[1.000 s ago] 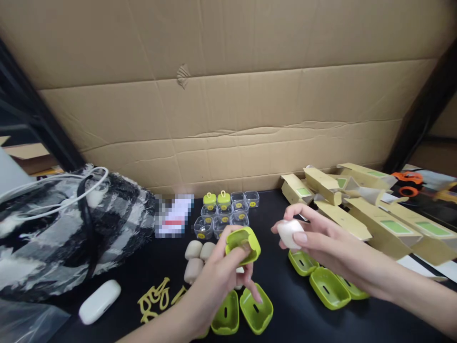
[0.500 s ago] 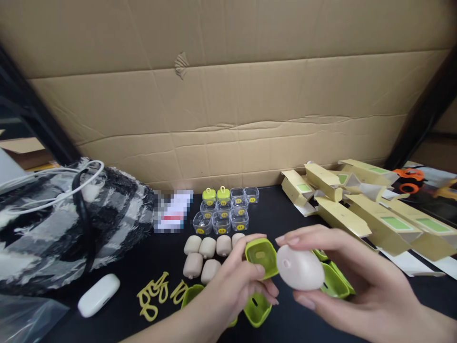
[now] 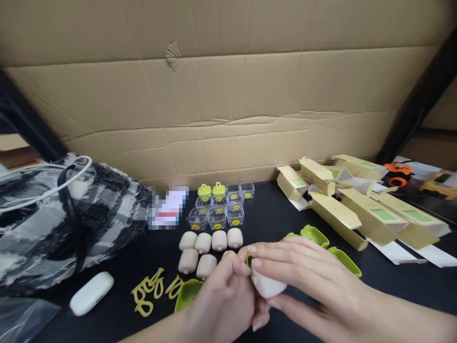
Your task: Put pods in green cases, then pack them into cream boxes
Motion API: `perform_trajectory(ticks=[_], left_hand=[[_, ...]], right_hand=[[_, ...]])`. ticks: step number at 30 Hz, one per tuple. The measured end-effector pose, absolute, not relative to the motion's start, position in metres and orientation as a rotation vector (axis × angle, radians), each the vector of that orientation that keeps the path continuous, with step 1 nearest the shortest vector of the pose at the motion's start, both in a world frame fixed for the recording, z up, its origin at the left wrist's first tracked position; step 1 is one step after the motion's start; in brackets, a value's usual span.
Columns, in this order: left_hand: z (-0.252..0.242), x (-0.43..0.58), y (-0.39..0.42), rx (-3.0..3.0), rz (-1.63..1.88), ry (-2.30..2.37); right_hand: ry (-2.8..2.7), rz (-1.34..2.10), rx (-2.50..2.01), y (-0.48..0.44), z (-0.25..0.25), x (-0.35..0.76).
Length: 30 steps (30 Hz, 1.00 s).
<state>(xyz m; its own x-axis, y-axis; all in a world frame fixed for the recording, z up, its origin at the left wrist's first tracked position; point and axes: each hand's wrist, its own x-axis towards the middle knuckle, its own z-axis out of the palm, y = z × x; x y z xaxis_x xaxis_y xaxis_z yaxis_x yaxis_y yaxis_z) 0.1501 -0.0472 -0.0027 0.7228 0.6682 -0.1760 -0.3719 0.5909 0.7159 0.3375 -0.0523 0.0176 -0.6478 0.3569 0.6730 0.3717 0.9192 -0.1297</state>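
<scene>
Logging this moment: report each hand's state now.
Left hand: closed on a green shell, mostly hidden.
Right hand: holding a white rounded piece.

Soft diffuse light, cardboard (image 3: 228,90) evenly lit, wide-angle stretch toward edges, slight blur, pixelated patch (image 3: 169,208)

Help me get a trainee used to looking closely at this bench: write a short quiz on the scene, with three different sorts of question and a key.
1. Multiple choice: what does the right hand hold?
A. a kraft carton
B. a pale rounded block
C. a white cable

2. True or false: as the camera sees it, the white case lies to the left of the yellow loops.

3. Count: how many green pieces with a loop on top show among the clear containers?

Key: 1. B; 2. True; 3. Two.
</scene>
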Motion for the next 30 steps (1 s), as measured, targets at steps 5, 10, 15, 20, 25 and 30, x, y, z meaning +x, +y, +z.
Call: perform_trajectory(ticks=[5,10,15,20,25,30], left_hand=[[-0.002,0.155,-0.052,0.725,0.668,0.538],[-0.010,0.156,-0.052,0.688,0.577,0.461],[-0.015,0.154,-0.054,0.620,0.537,0.454],[-0.021,0.156,-0.058,0.634,0.547,0.415],[-0.020,0.158,-0.060,0.657,0.571,0.434],[-0.011,0.157,-0.061,0.742,0.574,0.507]], right_hand=[[-2.268,-0.034,-0.581,-0.054,0.016,0.333],[-2.248,0.031,-0.614,-0.054,0.007,0.331],[-2.243,0.115,-0.613,-0.054,0.003,0.330],[-2.205,0.178,-0.602,-0.055,0.004,0.322],[-2.227,0.179,-0.645,-0.057,0.006,0.321],[-2.252,0.221,-0.641,-0.058,0.008,0.323]])
